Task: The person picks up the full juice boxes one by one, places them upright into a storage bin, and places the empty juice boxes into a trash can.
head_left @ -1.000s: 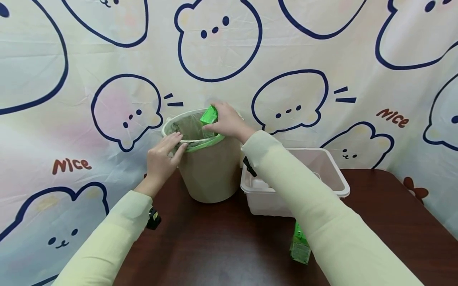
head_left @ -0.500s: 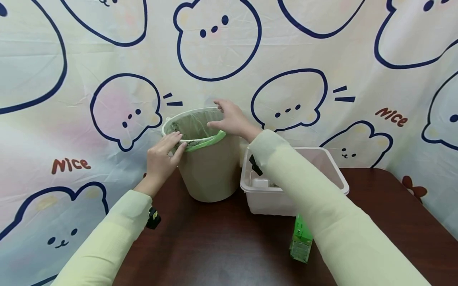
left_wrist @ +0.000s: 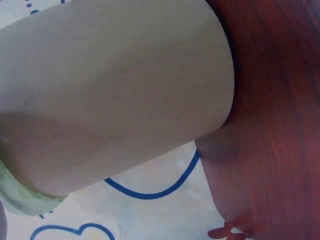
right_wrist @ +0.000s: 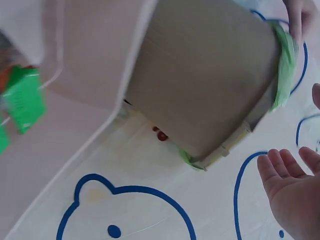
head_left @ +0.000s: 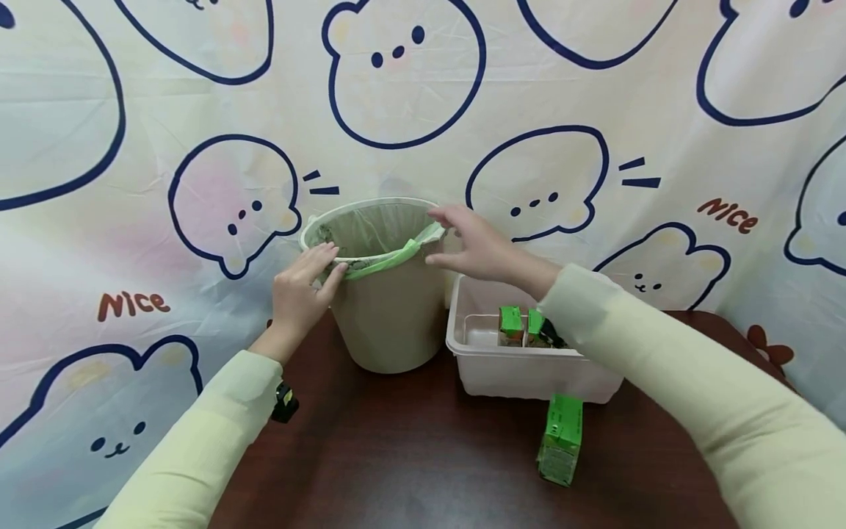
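My left hand (head_left: 300, 290) holds the near-left rim of a beige trash can (head_left: 390, 316), fingers over the edge and thumb outside. A pale green bag (head_left: 396, 257) lines the can and folds over its rim. To the right of the rim, my right hand (head_left: 485, 246) is held with fingers spread and nothing between them; in the right wrist view the hand (right_wrist: 295, 185) shows loosely extended fingers. The can's deeper inside is hidden in the head view. A green drink carton (head_left: 562, 441) stands on the table, right of centre.
A pale pink plastic tub (head_left: 522, 375) stands right of the can, under my right forearm. Inside it are green-topped cartons (head_left: 510, 323), partly hidden by the arm. The dark wooden table (head_left: 410, 455) meets a cartoon-printed cloth (head_left: 396, 103) at the back.
My right hand held a green carton over the trash can, then let it go inside. It has since moved right, out over the tub. My left hand has stayed on the rim.
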Tool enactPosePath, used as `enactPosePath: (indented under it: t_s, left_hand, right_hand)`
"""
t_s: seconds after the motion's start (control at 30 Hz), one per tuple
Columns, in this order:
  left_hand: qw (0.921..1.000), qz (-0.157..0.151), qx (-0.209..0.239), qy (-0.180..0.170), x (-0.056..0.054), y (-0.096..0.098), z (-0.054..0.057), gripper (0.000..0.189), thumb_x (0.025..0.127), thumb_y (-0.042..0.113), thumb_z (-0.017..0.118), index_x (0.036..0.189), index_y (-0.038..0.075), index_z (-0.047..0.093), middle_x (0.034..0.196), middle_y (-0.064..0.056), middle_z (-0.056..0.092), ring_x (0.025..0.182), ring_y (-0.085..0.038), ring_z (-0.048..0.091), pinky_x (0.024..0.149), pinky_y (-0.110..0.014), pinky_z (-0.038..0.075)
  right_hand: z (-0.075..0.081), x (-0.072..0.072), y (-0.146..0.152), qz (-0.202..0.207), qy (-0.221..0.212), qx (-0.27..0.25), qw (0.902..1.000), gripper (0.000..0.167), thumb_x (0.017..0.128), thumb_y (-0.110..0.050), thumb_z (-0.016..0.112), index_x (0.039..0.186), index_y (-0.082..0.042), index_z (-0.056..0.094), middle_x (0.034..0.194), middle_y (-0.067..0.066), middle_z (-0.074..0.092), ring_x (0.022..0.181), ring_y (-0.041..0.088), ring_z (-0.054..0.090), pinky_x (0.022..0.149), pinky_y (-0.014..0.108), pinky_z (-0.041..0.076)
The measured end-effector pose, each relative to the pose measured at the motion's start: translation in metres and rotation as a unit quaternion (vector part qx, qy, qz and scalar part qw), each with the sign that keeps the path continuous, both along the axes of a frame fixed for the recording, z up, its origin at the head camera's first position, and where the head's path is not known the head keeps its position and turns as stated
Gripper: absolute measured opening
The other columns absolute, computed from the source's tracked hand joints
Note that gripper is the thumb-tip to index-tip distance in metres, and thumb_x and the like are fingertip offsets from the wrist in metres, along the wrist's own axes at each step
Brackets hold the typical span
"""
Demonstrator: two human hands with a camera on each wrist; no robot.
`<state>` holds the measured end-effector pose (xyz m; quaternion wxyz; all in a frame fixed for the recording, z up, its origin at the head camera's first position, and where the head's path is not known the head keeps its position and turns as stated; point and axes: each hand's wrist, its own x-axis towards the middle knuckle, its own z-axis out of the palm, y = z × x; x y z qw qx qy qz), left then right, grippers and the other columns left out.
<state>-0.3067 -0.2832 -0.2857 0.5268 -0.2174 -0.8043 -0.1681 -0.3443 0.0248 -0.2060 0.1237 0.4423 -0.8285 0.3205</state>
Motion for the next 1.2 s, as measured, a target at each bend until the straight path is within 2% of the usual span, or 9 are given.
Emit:
enactPosePath:
  t_s: [0.2, 0.5, 0.63, 0.8, 0.9, 0.97, 1.1, 1.2]
  left_hand:
    - [1.0, -0.001, -0.001, 0.007, -0.001, 0.001, -0.001, 0.034, 0.086, 0.016, 0.074, 0.116, 0.0, 0.07, 0.116, -0.016, 0.067, 0.109, -0.032, 0.064, 0.098, -0.047, 0.045]
    - [0.9999, 0.005, -0.009, 0.007, 0.001, 0.002, 0.001, 0.033, 0.086, 0.016, 0.074, 0.115, -0.001, 0.07, 0.116, -0.017, 0.067, 0.108, -0.033, 0.064, 0.098, -0.047, 0.045]
    - [0.9999, 0.004, -0.01, 0.012, 0.001, 0.001, -0.001, 0.033, 0.085, 0.015, 0.074, 0.114, 0.0, 0.071, 0.115, -0.016, 0.068, 0.107, -0.033, 0.064, 0.097, -0.047, 0.046]
    - [0.9998, 0.004, -0.012, 0.018, 0.001, 0.0, -0.001, 0.033, 0.085, 0.016, 0.074, 0.114, 0.0, 0.071, 0.115, -0.016, 0.068, 0.107, -0.033, 0.064, 0.095, -0.048, 0.047]
    - [0.9997, 0.003, -0.012, 0.02, 0.001, 0.0, -0.002, 0.032, 0.085, 0.016, 0.074, 0.113, -0.001, 0.071, 0.114, -0.016, 0.068, 0.106, -0.033, 0.065, 0.095, -0.048, 0.047]
    - [0.9997, 0.003, -0.012, 0.019, 0.002, 0.0, -0.001, 0.032, 0.085, 0.015, 0.074, 0.113, 0.0, 0.071, 0.115, -0.016, 0.068, 0.107, -0.033, 0.065, 0.095, -0.048, 0.047]
    - [0.9998, 0.0, -0.008, 0.016, 0.001, 0.001, -0.002, 0.032, 0.085, 0.014, 0.074, 0.114, 0.0, 0.071, 0.115, -0.016, 0.067, 0.107, -0.033, 0.064, 0.096, -0.048, 0.047]
    - [0.9999, -0.003, -0.005, 0.015, 0.0, 0.002, -0.002, 0.033, 0.085, 0.014, 0.074, 0.114, -0.001, 0.071, 0.116, -0.016, 0.067, 0.107, -0.033, 0.064, 0.096, -0.048, 0.047]
  right_hand:
    - [-0.019, 0.026, 0.038, 0.029, 0.013, 0.012, 0.9994, 0.068, 0.085, -0.022, 0.077, 0.141, 0.001, 0.044, 0.137, 0.014, 0.05, 0.122, 0.027, 0.05, 0.1, 0.043, 0.043]
    - [-0.043, 0.059, 0.084, 0.047, 0.031, 0.002, 0.9984, 0.064, 0.086, -0.026, 0.076, 0.14, -0.006, 0.047, 0.135, 0.006, 0.051, 0.12, 0.02, 0.05, 0.096, 0.037, 0.047]
    - [-0.056, 0.07, 0.102, 0.04, 0.06, 0.004, 0.9974, 0.063, 0.085, -0.029, 0.077, 0.138, -0.01, 0.049, 0.132, 0.003, 0.055, 0.114, 0.017, 0.057, 0.092, 0.038, 0.05]
    - [-0.076, 0.083, 0.121, 0.052, 0.091, -0.002, 0.9945, 0.061, 0.08, -0.022, 0.081, 0.132, -0.008, 0.054, 0.124, 0.0, 0.06, 0.109, 0.014, 0.058, 0.088, 0.035, 0.051]
    - [-0.087, 0.093, 0.133, 0.06, 0.073, 0.006, 0.9955, 0.062, 0.08, -0.023, 0.081, 0.134, -0.01, 0.053, 0.124, -0.004, 0.058, 0.111, 0.013, 0.056, 0.088, 0.034, 0.05]
    - [-0.094, 0.099, 0.143, 0.063, 0.046, 0.018, 0.9968, 0.061, 0.081, -0.026, 0.081, 0.134, -0.013, 0.053, 0.126, -0.005, 0.058, 0.114, 0.014, 0.055, 0.088, 0.034, 0.05]
    - [-0.105, 0.111, 0.16, 0.061, -0.032, 0.044, 0.9967, 0.061, 0.085, -0.031, 0.077, 0.138, -0.015, 0.049, 0.131, -0.002, 0.056, 0.116, 0.015, 0.054, 0.092, 0.033, 0.049]
    - [-0.115, 0.117, 0.17, 0.059, -0.077, 0.045, 0.9943, 0.063, 0.086, -0.033, 0.076, 0.139, -0.017, 0.047, 0.134, 0.001, 0.055, 0.117, 0.018, 0.054, 0.093, 0.032, 0.048]
